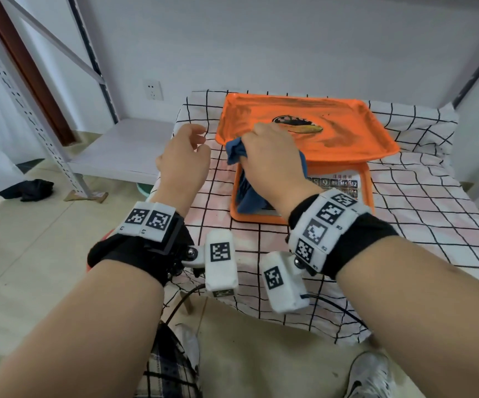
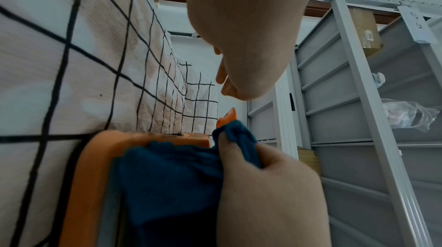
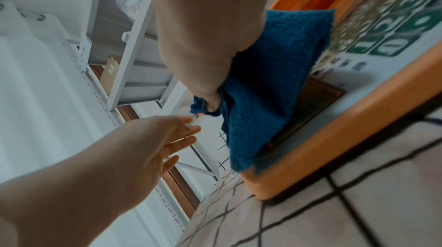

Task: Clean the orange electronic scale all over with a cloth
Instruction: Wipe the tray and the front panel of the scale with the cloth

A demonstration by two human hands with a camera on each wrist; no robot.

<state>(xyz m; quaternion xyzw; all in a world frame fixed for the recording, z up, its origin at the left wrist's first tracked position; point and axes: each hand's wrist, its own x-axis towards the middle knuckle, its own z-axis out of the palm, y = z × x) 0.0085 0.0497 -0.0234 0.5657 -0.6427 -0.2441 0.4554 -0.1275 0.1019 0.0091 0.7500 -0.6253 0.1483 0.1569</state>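
Note:
The orange electronic scale (image 1: 333, 139) stands on a checked tablecloth, its wide weighing tray smeared with dark marks and its keypad (image 1: 344, 183) facing me. My right hand (image 1: 272, 162) grips a bunched blue cloth (image 1: 248, 196) at the tray's near-left corner; the cloth hangs down over the display on the scale's front. In the right wrist view the cloth (image 3: 263, 80) drapes over the orange base (image 3: 334, 137). My left hand (image 1: 183, 159) hovers just left of the scale, holding nothing, fingers relaxed and apart (image 3: 181, 133). The left wrist view shows the right hand (image 2: 263, 185) clenched on the cloth (image 2: 172, 175).
The checked tablecloth (image 1: 419, 211) covers a small table whose left edge lies under my left hand. A low white shelf (image 1: 117, 150) of a metal rack stands to the left, more racking (image 2: 358, 118) beyond. A dark bundle (image 1: 28, 189) lies on the floor.

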